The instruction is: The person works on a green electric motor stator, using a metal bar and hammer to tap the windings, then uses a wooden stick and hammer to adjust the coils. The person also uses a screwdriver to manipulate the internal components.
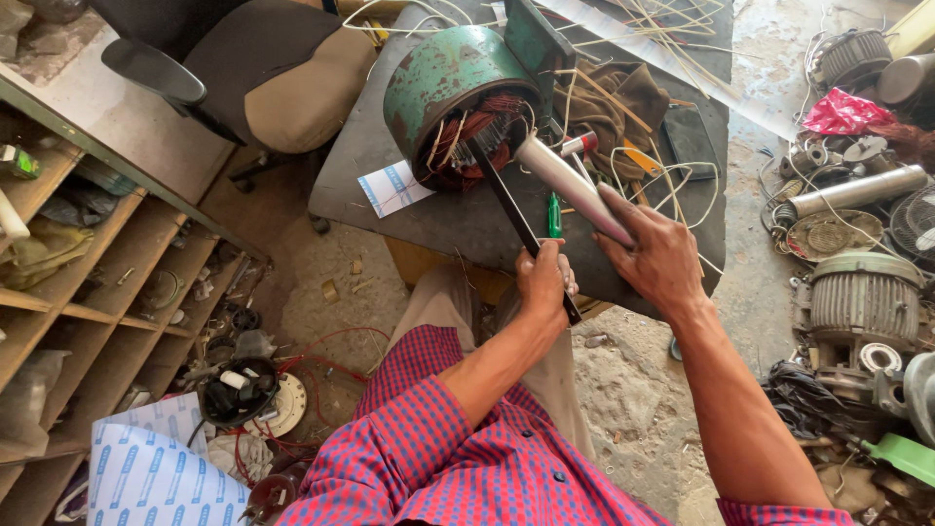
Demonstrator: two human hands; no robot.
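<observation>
The left grip [543, 282] is closed around a flat black bar [506, 200] whose far end sits in the copper windings of a green stator [448, 78]. The right grip [657, 258] is wrapped around a pale tube [570, 185] pointing at the same windings. The stator lies near the desk's [370, 146] far edge, a green screwdriver [553, 214] beside the bar.

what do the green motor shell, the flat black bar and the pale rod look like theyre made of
Green motor shell: likely cast metal, worn paint with rusty patches. Flat black bar in the left hand: probably steel, thin, straight and dark. Pale rod under the right hand: smooth and matte, plastic or metal, unclear.
</observation>
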